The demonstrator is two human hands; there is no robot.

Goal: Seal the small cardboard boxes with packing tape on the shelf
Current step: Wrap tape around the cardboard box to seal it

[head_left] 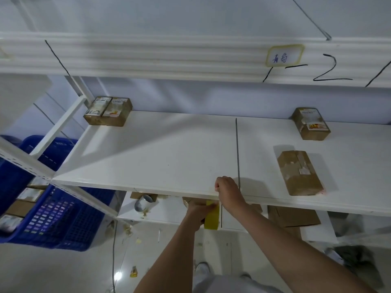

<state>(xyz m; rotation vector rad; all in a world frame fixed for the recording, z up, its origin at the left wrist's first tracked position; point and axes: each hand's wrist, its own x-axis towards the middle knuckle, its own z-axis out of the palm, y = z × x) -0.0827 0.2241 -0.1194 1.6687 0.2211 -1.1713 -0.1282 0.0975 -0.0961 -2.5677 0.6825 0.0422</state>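
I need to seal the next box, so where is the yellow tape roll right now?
In the head view the yellow tape roll is just below the shelf's front edge, gripped by the left hand, right beside the right hand on that edge.

- The white shelf (169, 153) carries four small cardboard boxes, and a dark seam line (237, 149) runs from back to front across it.
- Two labelled boxes (108, 111) sit touching side by side at the back left corner.
- One labelled box (310, 123) lies at the back right.
- A taped brown box (299, 172) lies nearer the front on the right, well apart from the left pair.
- The right hand (227, 188) rests on the front edge, just beside the seam.
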